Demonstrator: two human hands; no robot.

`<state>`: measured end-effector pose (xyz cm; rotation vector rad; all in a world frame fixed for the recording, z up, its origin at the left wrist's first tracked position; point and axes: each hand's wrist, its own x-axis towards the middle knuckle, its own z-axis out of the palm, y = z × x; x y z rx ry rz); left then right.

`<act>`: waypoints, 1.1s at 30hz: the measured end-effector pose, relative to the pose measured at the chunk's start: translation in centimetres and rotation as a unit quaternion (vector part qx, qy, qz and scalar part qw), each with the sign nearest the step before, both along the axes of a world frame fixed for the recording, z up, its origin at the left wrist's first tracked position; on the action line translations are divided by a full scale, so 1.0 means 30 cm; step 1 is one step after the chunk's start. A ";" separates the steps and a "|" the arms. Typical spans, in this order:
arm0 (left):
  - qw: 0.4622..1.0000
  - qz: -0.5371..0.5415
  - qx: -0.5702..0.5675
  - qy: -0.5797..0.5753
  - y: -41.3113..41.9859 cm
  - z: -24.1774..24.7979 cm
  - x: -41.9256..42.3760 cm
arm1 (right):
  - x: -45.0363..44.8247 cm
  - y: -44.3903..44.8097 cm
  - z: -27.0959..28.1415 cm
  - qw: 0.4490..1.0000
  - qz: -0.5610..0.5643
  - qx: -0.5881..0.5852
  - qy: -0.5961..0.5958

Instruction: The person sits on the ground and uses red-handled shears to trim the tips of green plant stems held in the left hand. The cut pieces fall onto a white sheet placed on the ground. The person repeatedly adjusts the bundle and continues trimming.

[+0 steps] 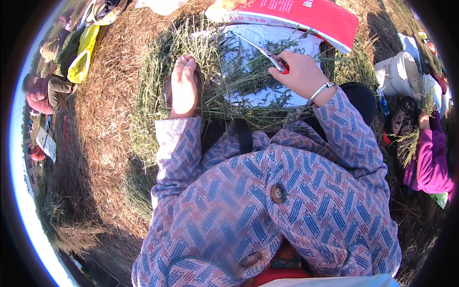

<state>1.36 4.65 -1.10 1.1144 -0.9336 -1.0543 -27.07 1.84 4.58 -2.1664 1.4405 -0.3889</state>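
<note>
Before me, cut green-and-yellow plant stems (215,82) lie across a white sheet (304,45) and hang over its near edge. My left hand (184,84) is closed at the left side of the pile, gripping a bunch of the stems whose tops (195,37) fan out above the fingers. In my right hand (301,75) is a pair of scissors (265,53) with red handles. The blades point up and left over loose greenery on the sheet. Fingers hide most of the handles. A metal bangle (319,94) circles my right wrist.
A red printed sheet or bag (304,18) lies beyond the white one. To the right stand a white bucket (398,75) and a person in purple (430,158) holding stems. At left, another person (43,91) sits near a yellow bag (82,59) on straw-covered ground (107,93).
</note>
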 end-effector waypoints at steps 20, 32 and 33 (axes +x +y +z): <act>0.983 -0.033 -0.013 -0.178 -0.009 0.016 -0.006 | 0.115 0.021 0.041 0.995 0.067 -0.030 0.066; 0.925 0.023 -0.101 -0.365 0.004 0.055 -0.041 | 0.123 -0.005 0.076 0.992 0.078 0.069 0.071; 0.927 0.022 -0.099 -0.361 0.004 0.056 -0.043 | 0.126 -0.011 0.070 0.991 0.083 0.079 0.063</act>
